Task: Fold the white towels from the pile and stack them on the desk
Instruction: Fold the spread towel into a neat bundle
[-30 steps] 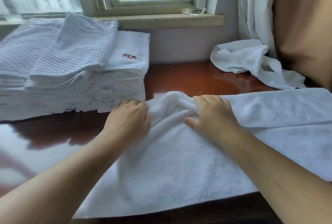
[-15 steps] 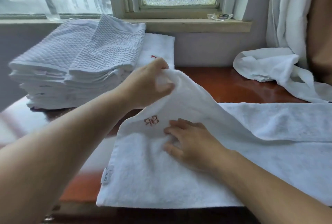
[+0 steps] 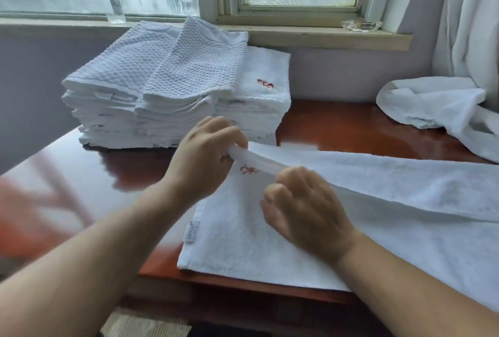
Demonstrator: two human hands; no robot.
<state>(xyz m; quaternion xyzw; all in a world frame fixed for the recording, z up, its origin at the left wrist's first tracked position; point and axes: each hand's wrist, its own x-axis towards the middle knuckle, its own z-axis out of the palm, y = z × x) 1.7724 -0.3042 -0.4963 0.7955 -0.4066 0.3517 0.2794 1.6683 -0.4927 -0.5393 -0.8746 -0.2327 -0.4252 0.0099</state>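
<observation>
**At the desk's near edge, a lifted hem between two hands**

On the red-brown desk (image 3: 337, 126), right in front of us, lies the white towel (image 3: 243, 234) we are folding. Its long axis runs from our left out to our right, where it passes beyond the frame, so nearly all of its length lies to the right of our grip. Its left end sits flat, with a small label at the near-left edge and a red embroidered mark just under the raised hem.

Our left hand (image 3: 205, 163) pinches the towel's far-left corner, fingers curled round a thin roll of cloth held a little above the surface. Our right hand (image 3: 305, 207) sits just beside it, to the right and nearer us, fingers curled at the same hem; motion blur keeps us from saying how firmly it holds. Between the two hands the edge is taut and short.

The fold ahead, we judge, turns on this: the free length lies rightward, so the right hand is the nearer one to slide out along the hem, while the left anchors the corner.

Behind the left hand, well within reach, stands the stack of folded towels (image 3: 175, 99) under the window sill (image 3: 324, 35). The unfolded pile (image 3: 432, 104) lies at the far right, by the curtain (image 3: 472, 26).
</observation>
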